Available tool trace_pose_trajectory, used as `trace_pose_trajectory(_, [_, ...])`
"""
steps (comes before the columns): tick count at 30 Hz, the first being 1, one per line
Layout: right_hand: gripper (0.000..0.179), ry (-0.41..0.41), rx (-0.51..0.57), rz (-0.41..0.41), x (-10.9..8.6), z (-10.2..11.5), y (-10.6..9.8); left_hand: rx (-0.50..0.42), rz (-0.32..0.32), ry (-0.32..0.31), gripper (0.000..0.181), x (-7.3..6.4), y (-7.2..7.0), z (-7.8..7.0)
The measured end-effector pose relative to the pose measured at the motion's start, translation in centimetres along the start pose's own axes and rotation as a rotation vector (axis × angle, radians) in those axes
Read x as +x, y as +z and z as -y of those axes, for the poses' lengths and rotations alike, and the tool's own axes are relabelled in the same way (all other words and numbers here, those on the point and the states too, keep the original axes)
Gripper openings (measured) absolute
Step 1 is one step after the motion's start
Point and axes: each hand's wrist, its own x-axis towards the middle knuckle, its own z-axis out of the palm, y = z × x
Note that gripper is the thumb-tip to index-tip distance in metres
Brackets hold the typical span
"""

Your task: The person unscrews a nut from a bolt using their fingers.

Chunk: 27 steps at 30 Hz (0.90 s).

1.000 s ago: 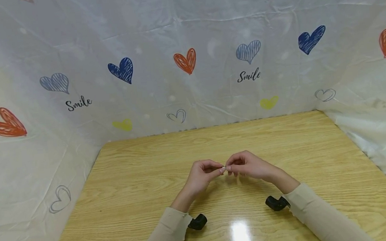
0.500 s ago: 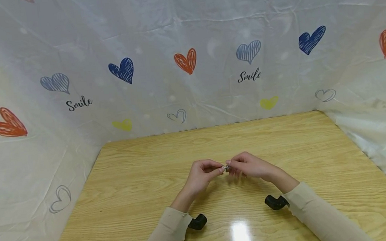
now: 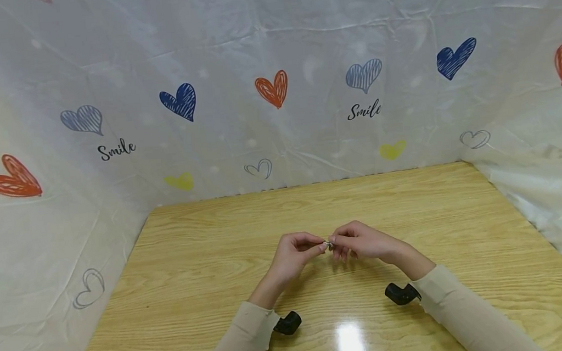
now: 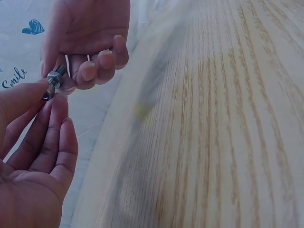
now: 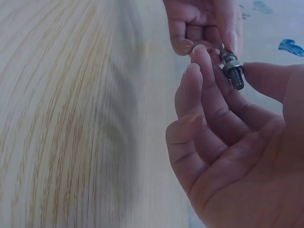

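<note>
A small metal bolt (image 5: 237,80) with a hex nut (image 4: 54,80) on its thread is held above the table, between the two hands. My left hand (image 3: 292,257) pinches the head end of the bolt between thumb and fingertips. From the other side, my right hand (image 3: 365,241) has its thumb and index finger on either side of the nut (image 5: 232,65). In the right wrist view the threaded end points toward the right palm. The other right fingers (image 5: 190,90) are loosely curled and hold nothing. Part of the bolt head is hidden by the left fingertips.
The wood-grain table (image 3: 206,231) stretches beneath both hands. White sheeting (image 3: 299,31) printed with hearts and "Smile" hangs behind it and at both sides. A black wrist-worn piece (image 3: 287,323) juts from the left sleeve, and another black piece (image 3: 401,294) from the right.
The right thumb and index finger have shifted slightly around the nut, showing more of the metal than a second ago. My left hand has stayed in place with the bolt.
</note>
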Motion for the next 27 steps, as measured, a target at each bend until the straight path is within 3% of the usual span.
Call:
trace_pose_trajectory(16, [0.021,-0.044,0.002,-0.062,-0.15,0.49,0.17,-0.024,-0.013,-0.018,0.015,0.05,0.06,0.03])
trace_pose_trajectory(27, [0.022,-0.037,0.025,-0.082,-0.21,0.44,0.13,-0.014,-0.013,-0.004,0.015,0.14,0.02,-0.07])
